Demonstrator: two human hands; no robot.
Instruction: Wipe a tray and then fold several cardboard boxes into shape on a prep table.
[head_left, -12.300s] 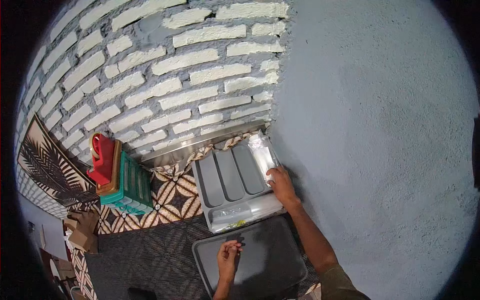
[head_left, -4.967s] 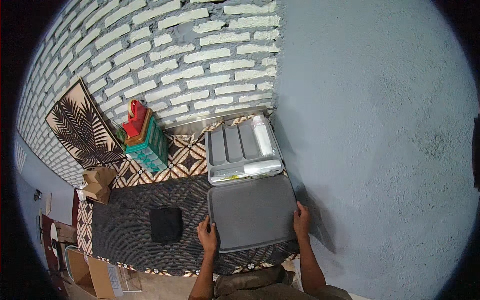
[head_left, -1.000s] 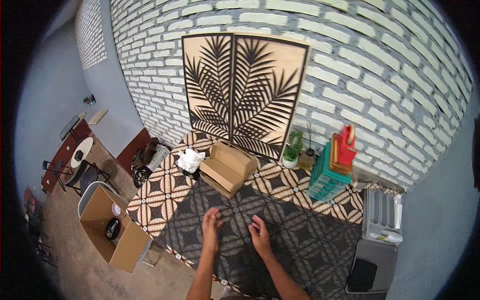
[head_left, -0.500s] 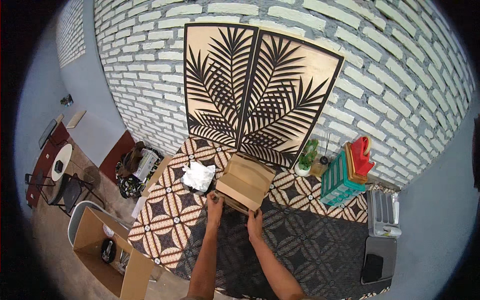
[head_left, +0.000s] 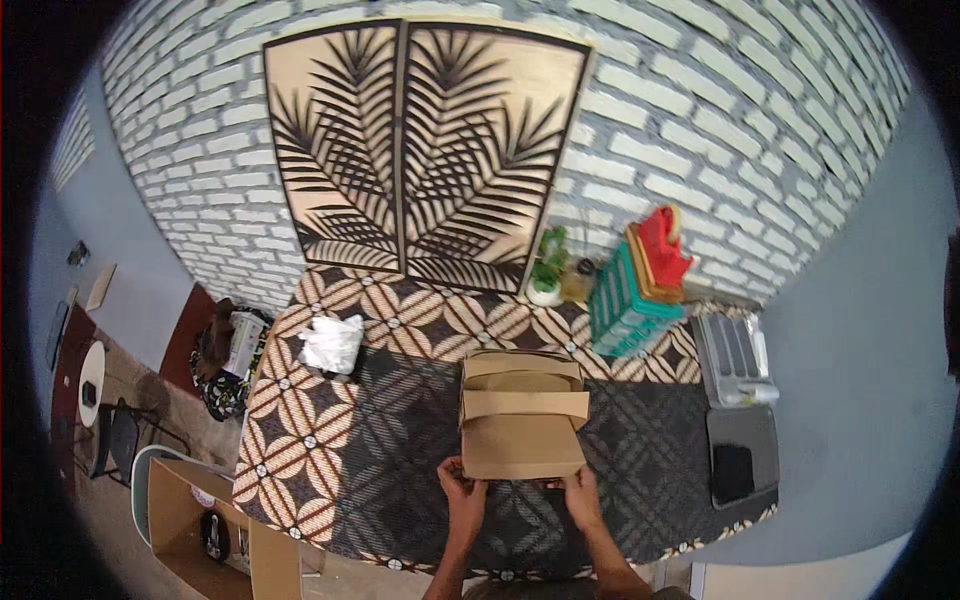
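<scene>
A brown cardboard box (head_left: pixel 522 447) lies on the patterned tablecloth (head_left: pixel 400 420), near the middle of the table, its flaps partly folded up. My left hand (head_left: pixel 462 488) holds its near left corner with bent fingers. At the near right corner, my right hand (head_left: pixel 582 497) grips the edge, with fingertips partly tucked under it. The flaps hide the inside of the box. A crumpled white plastic bag (head_left: pixel 332 343) rests farther off to the left, apart from both hands.
Along the back stand a potted plant (head_left: pixel 545 280), a teal drawer unit (head_left: pixel 622 310) with a red object (head_left: pixel 664 248) on top, and a palm-leaf panel (head_left: pixel 430 150). Right edge: a grey tray (head_left: pixel 735 355) and a dark mat (head_left: pixel 743 455). A large open carton (head_left: pixel 270 565) stands lower left.
Both hands have brought the box nearer to me and turned it squarer to the table's front. My view has also shifted. The white bag stays on the table.
</scene>
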